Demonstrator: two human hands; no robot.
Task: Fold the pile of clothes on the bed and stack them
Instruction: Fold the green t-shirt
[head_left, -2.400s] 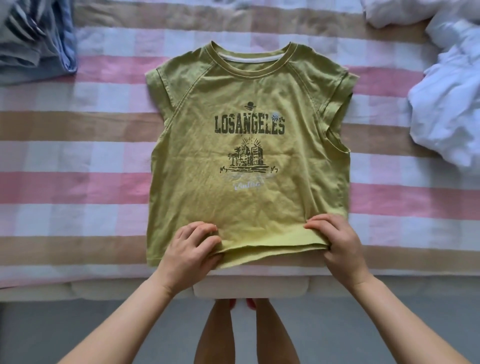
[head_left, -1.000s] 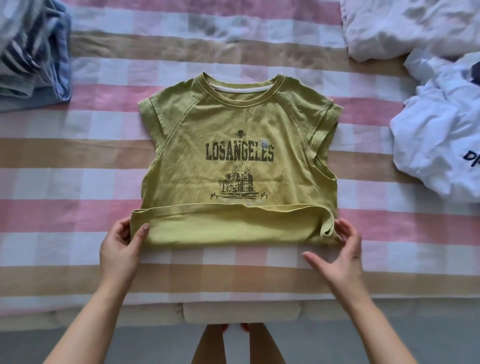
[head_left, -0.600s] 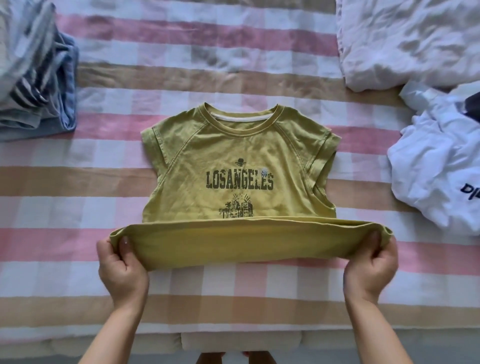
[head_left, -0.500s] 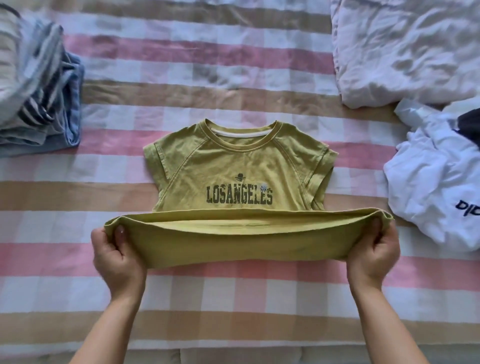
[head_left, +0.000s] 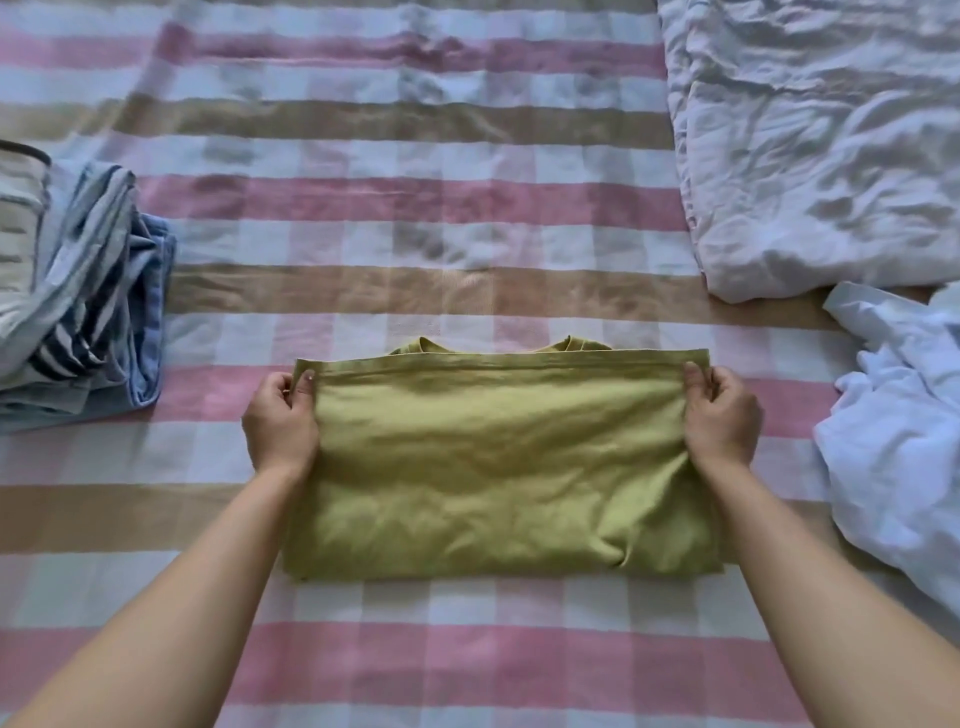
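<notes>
The olive-green T-shirt (head_left: 498, 467) lies folded in half on the striped bed cover (head_left: 363, 218), its plain back side up and its hem laid near the collar, whose ends peek out above. My left hand (head_left: 280, 415) pinches the hem's left corner. My right hand (head_left: 719, 415) pinches the hem's right corner. The printed front is hidden under the fold. A stack of folded clothes (head_left: 78, 322), blue and striped, sits at the left edge. Crumpled white garments (head_left: 904, 441) lie at the right.
A rumpled white quilt (head_left: 831, 145) covers the bed's far right corner. Bare striped cover stretches beyond the shirt and in front of it.
Both hands lifted the shirt's bottom hem and carried it away from me up to the collar, folding the shirt in half and covering the print. The view moved forward over the bed.
</notes>
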